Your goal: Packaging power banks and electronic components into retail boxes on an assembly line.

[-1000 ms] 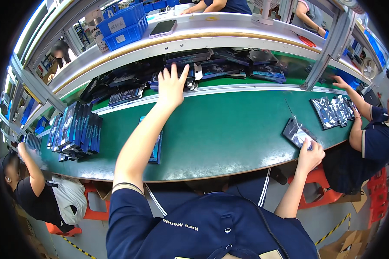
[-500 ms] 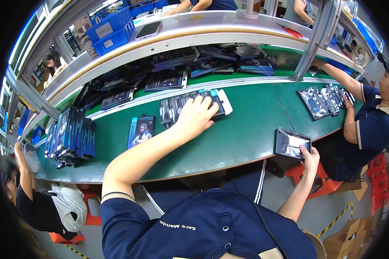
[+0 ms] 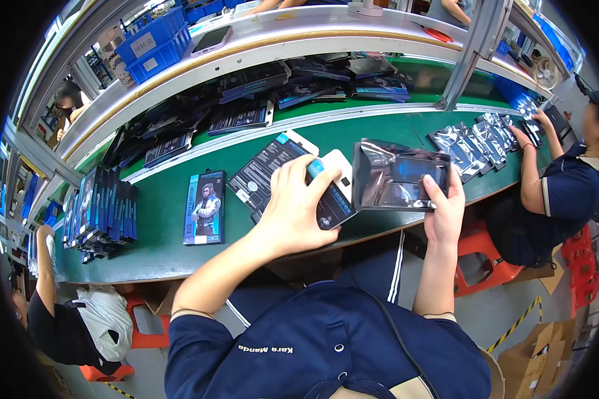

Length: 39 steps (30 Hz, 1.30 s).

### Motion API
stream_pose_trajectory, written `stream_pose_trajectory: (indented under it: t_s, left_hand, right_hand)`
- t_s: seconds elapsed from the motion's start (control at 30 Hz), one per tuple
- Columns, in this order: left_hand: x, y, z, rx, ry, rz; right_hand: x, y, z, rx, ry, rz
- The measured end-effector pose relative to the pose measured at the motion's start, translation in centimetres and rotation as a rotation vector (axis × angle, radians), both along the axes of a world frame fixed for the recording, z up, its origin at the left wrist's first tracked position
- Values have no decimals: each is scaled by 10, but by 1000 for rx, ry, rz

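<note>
Workbench (image 3: pixel 160 219), green, grey floor (image 3: pixel 492 312) below, left fingers (image 3: pixel 322 180) gripping box (image 3: pixel 338 205), right fingers (image 3: pixel 435 190) gripping dark pouch (image 3: pixel 385 178)

Black packet (image 3: pixel 400 174) moved leftward, now just beside dark box (image 3: pixel 338 199).

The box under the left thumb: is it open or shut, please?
Open: the box has its white flap sticking out.

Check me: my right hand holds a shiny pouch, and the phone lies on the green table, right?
Not on the green table: the head view shows the phone on the raised shelf. Your right hand does hold a shiny pouch.
</note>
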<state>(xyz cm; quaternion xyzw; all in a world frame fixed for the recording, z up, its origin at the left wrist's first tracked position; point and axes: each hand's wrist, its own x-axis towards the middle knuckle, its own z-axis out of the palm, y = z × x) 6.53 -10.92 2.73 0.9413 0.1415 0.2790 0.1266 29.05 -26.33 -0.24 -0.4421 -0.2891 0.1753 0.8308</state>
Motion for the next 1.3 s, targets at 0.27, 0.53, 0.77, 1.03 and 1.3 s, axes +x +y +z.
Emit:
stream_pose_trajectory:
  t_s: [0.27,0.53,0.77,1.03,1.3]
  left_hand:
    - [-19,-7,11,-85,-429,-155]
    - [-40,-6,20,-107,-184,-134]
    - [-18,-17,12,-78,-193,-155]
    - [13,-26,-32,-242,-646,-55]
    - [10,-21,-50,-279,-873,8]
  right_hand:
    - [-34,19,-27,-127,367,438]
    - [-37,12,59,-15,-492,18]
    - [-38,6,103,-251,-862,199]
    - [-80,28,80,-25,-1364,-80]
    - [-88,47,49,-119,103,708]
